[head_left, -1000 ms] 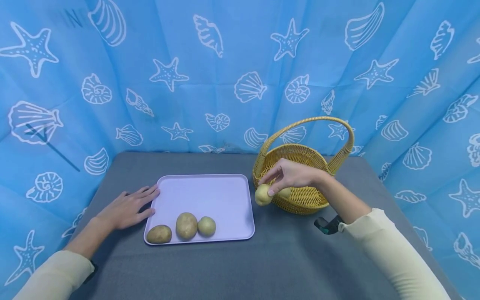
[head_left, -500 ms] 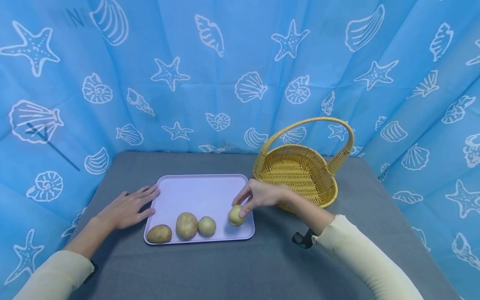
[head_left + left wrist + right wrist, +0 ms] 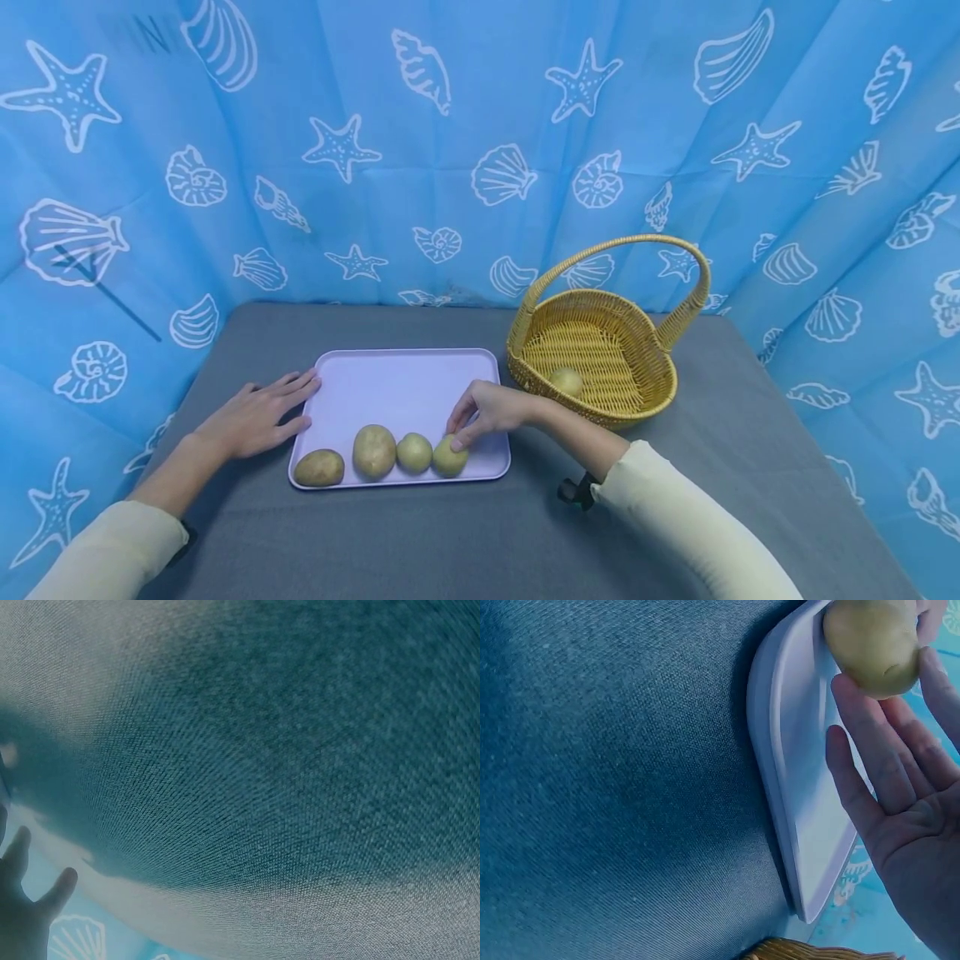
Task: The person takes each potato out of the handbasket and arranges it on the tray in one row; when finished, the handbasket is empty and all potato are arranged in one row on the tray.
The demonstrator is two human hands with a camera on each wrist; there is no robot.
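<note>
My right hand pinches a small pale potato between thumb and fingers, low over the front right part of a lilac tray. In the right wrist view the same potato shows between the fingertips. It sits right beside another small round potato. Left of that are a larger potato and a brown oval potato in the front left corner. My left hand lies with fingers extended, fingertips at the tray's left rim.
A yellow wicker basket with a tall handle stands right of the tray, one pale potato inside it. Grey cloth covers the table. A blue curtain with white shells and starfish hangs behind.
My right hand has carried the potato from the basket's front left side leftward over the tray and down beside the row. The left hand has stayed in place.
</note>
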